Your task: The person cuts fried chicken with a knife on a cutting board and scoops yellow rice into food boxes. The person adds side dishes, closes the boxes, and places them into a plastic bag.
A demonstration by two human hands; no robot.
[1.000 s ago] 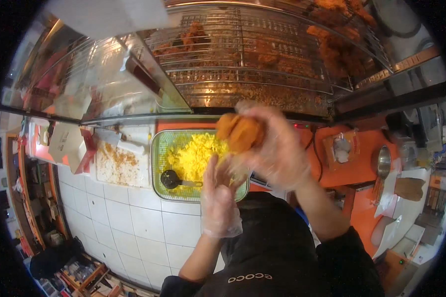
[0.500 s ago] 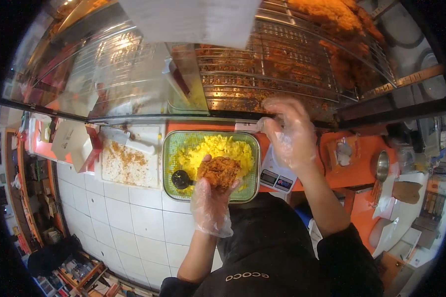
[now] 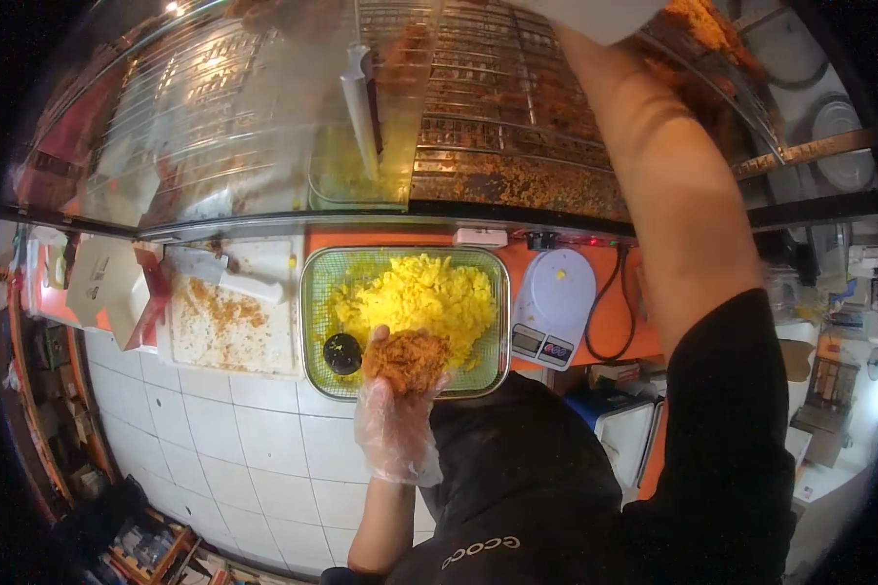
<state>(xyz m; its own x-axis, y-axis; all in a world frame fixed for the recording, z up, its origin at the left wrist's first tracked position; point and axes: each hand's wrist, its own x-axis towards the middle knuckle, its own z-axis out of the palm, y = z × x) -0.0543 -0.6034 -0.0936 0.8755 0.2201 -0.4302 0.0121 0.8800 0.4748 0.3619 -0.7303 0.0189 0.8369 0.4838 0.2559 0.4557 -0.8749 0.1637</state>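
We see the left hand (image 3: 400, 434), in a clear plastic glove, holding a brown fried piece (image 3: 415, 361) over the near edge of a mesh-lined tray (image 3: 505, 322). The left fingers curl up around the piece from below, with the thumb along its left side. Behind it, we see a heap of yellow shredded food (image 3: 419, 292) in the tray, and a round black scoop (image 3: 342, 353) at the tray's left.

The right forearm (image 3: 673, 185) stretches up into a glass-fronted case with wire racks (image 3: 502, 97). The right hand is hidden, perhaps behind the pale shape (image 3: 610, 15) at the upper edge, so we cannot tell how its fingers stand.

On the orange table (image 3: 629, 336), we find a kitchen scale (image 3: 558, 297) to the right of the tray. To the left, a white cutting board (image 3: 234, 341) carries brown crumbs and a broad knife (image 3: 249, 285) with a white handle. Beyond the board stands an open cardboard box (image 3: 112, 283).
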